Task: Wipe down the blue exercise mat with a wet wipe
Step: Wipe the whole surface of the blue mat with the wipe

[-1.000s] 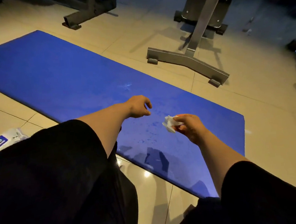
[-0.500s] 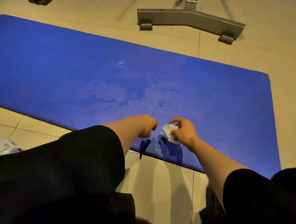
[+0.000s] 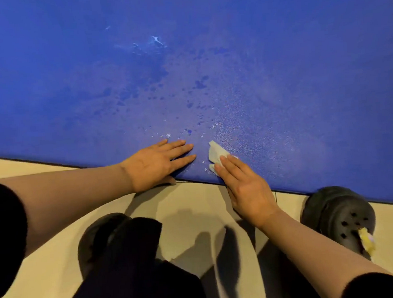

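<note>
— Pressing our right hand [image 3: 247, 187], fingers straight and together, pins the wet wipe [image 3: 215, 153] flat near the blue exercise mat [image 3: 277, 61]'s near edge. Why?
— Likely for full contact. Our left hand [image 3: 154, 164], fingers slightly spread, steadies the mat.

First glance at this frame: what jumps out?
The blue mat fills the upper frame, blotched with darker wet patches and pale specks around its middle. At its near edge the left hand lies flat with straight fingers, and beside it the right hand presses a white wipe onto the mat. A dark clog sits on the tile floor at lower right.
</note>
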